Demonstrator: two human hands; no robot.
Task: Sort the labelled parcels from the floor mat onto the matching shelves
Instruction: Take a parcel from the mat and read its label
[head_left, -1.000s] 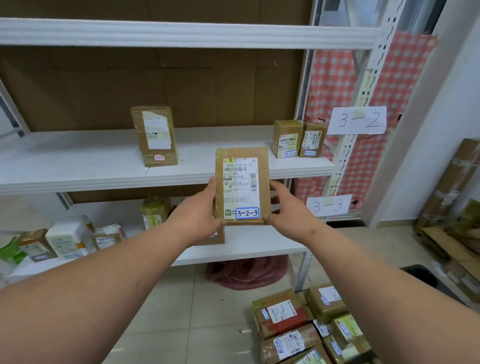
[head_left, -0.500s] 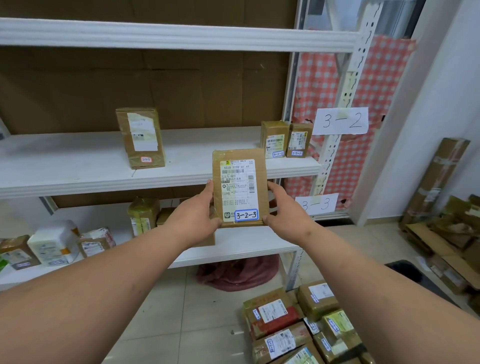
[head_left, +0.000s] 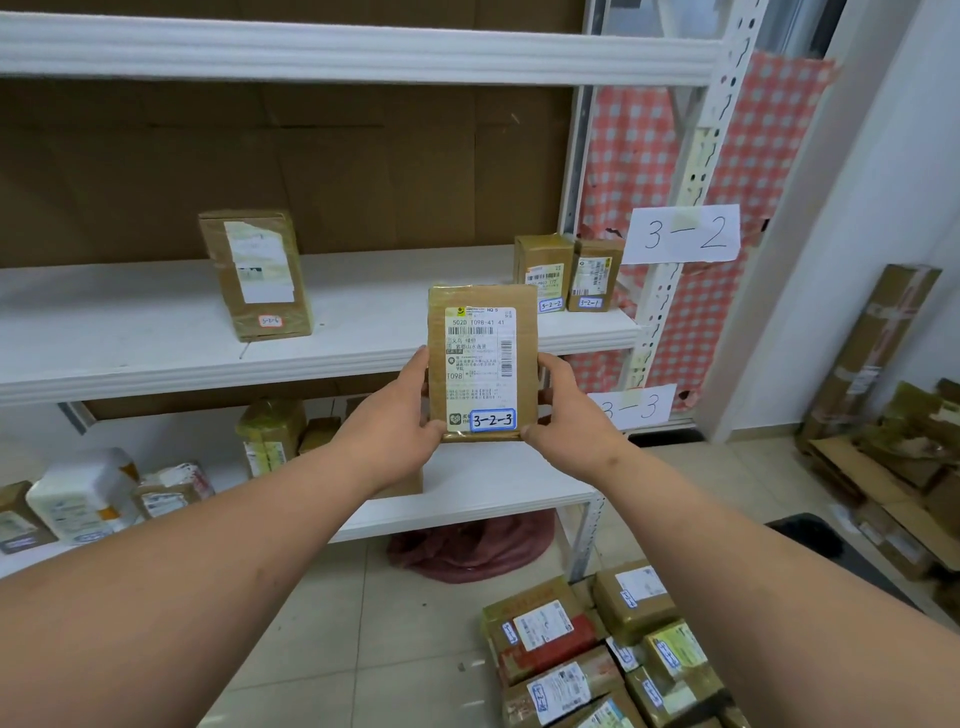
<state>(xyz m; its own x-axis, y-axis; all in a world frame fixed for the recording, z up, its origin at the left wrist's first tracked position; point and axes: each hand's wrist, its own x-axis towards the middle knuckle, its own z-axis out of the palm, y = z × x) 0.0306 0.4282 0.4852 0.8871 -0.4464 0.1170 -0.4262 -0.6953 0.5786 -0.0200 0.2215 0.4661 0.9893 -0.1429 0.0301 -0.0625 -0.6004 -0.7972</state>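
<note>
I hold a flat brown parcel (head_left: 483, 364) upright in front of the shelves; its white shipping label carries a blue-framed tag reading 3-2-3. My left hand (head_left: 397, 415) grips its left edge and my right hand (head_left: 563, 410) grips its right edge. Behind it runs the middle shelf (head_left: 156, 332), marked by a paper sign 3-2 (head_left: 680, 234) on the post. On that shelf stand two small parcels tagged 3-2-2 (head_left: 543, 273) and 3-2-1 (head_left: 595, 275), and a taller tilted box (head_left: 254, 273) further left. Several labelled parcels (head_left: 597, 654) lie on the floor at the lower right.
A lower shelf (head_left: 483, 493), signed 3-3 (head_left: 636, 408), holds several parcels and a white foam box (head_left: 83, 491). A red bag (head_left: 472, 545) lies under it. Cardboard boxes (head_left: 878, 457) pile up against the right wall. The top shelf edge (head_left: 363, 49) runs overhead.
The parcel and both hands have risen slightly toward the middle shelf, and my view has shifted right. My grip on the parcel is unchanged.
</note>
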